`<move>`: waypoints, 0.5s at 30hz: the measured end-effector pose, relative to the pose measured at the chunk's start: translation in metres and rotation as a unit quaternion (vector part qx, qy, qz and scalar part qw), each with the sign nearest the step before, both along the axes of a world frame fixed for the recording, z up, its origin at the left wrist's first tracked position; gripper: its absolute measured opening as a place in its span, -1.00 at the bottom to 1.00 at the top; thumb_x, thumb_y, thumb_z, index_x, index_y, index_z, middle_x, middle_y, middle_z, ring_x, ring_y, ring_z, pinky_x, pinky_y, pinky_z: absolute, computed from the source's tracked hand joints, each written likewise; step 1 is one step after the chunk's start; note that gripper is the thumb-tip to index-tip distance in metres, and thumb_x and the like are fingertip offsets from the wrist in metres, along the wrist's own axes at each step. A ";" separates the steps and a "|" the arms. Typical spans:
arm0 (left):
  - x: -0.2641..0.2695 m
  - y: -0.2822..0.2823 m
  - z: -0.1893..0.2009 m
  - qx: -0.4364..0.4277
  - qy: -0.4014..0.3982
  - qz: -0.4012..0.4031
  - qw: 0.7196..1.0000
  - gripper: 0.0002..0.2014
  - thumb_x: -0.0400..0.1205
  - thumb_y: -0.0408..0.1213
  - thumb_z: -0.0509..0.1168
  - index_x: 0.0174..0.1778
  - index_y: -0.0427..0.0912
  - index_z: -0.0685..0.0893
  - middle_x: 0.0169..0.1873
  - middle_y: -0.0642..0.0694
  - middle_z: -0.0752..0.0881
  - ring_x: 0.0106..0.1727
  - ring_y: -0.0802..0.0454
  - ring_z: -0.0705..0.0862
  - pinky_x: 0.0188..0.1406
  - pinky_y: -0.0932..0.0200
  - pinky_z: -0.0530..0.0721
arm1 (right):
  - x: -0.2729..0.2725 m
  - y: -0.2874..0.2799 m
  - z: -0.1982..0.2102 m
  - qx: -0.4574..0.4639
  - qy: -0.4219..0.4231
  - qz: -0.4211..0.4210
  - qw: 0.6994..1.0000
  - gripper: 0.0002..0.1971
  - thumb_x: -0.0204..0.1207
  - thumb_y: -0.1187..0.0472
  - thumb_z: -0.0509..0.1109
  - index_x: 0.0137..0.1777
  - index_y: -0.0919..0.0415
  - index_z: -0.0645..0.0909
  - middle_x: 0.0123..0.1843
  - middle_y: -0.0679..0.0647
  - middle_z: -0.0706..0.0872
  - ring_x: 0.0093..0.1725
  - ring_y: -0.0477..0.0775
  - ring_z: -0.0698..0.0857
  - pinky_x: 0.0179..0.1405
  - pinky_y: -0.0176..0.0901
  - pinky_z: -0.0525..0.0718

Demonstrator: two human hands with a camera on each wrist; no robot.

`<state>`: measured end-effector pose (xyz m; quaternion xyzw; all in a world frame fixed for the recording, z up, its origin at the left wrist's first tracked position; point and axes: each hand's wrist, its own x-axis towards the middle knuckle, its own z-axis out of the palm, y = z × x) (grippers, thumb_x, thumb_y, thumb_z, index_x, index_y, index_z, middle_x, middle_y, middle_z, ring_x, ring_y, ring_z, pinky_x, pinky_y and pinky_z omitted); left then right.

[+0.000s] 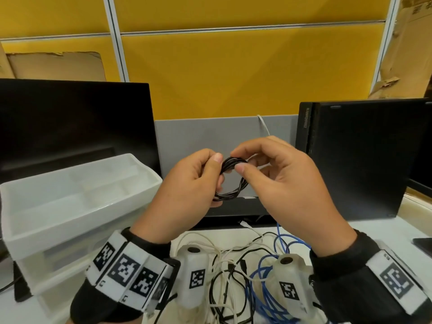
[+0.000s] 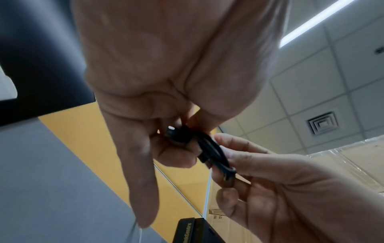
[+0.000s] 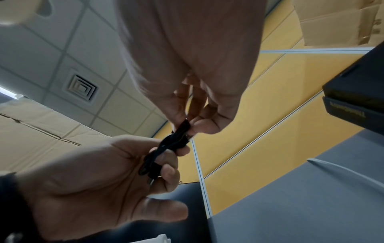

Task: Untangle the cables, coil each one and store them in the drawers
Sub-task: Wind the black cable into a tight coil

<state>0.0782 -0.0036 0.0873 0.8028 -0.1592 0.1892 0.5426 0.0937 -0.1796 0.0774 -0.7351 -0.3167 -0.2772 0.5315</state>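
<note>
A thin black cable [image 1: 230, 181] wound into a small coil hangs in the air between both hands, above the desk. My left hand [image 1: 198, 178] grips the coil's left side with thumb and curled fingers. My right hand [image 1: 264, 169] pinches the coil's top with thumb and forefinger. In the left wrist view the black coil [image 2: 209, 151] runs from my left fingers to the right fingertips. The right wrist view shows the coil [image 3: 166, 148] with a plug end near the left fingers. A tangle of white, black and blue cables [image 1: 247, 272] lies on the desk below.
A white plastic drawer unit [image 1: 30, 230] stands at the left with its top drawer pulled out. A dark monitor [image 1: 70, 127] is behind it. A black computer case [image 1: 364, 160] stands at the right. A yellow partition [image 1: 222, 73] with cardboard closes the back.
</note>
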 end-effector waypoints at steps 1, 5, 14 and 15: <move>0.000 0.001 0.000 0.004 0.001 -0.004 1.000 -0.67 0.85 -0.04 0.14 -0.07 -0.09 0.72 -0.39 0.05 0.61 -0.29 0.17 0.63 -0.08 -0.15 0.90 | 0.001 0.001 -0.001 0.003 0.005 -0.003 1.000 -0.79 0.65 0.31 0.54 0.08 -0.06 0.81 0.01 -0.15 0.79 0.04 -0.05 0.77 -0.06 -0.03 0.77; 0.001 0.002 -0.002 -0.029 0.017 -0.044 0.998 -0.62 0.76 0.07 0.23 -0.02 -0.18 0.76 -0.38 0.03 0.59 -0.25 0.15 0.62 -0.07 -0.17 0.90 | 0.005 -0.005 0.001 0.023 0.064 0.032 0.997 -0.78 0.67 0.32 0.51 0.12 -0.04 0.83 0.00 -0.10 0.87 0.01 -0.14 0.79 -0.04 -0.21 0.78; 0.006 -0.005 -0.005 -0.084 0.044 -0.066 0.993 -0.51 0.80 0.10 0.13 -0.19 -0.23 0.70 -0.36 -0.13 0.44 -0.29 0.07 0.52 0.01 -0.10 0.88 | 0.006 -0.016 0.007 0.063 0.151 0.103 0.981 -0.81 0.64 0.33 0.54 0.15 0.06 0.85 0.02 0.08 0.89 -0.04 0.08 0.80 -0.04 -0.11 0.79; 0.007 -0.006 -0.006 -0.061 0.022 -0.049 0.997 -0.51 0.80 0.10 0.12 -0.22 -0.21 0.68 -0.38 -0.12 0.45 -0.30 0.06 0.52 -0.01 -0.01 0.87 | 0.004 -0.016 0.008 0.040 0.130 0.075 0.988 -0.83 0.64 0.29 0.54 0.13 0.03 0.85 0.01 0.06 0.89 -0.01 0.07 0.82 -0.01 -0.14 0.81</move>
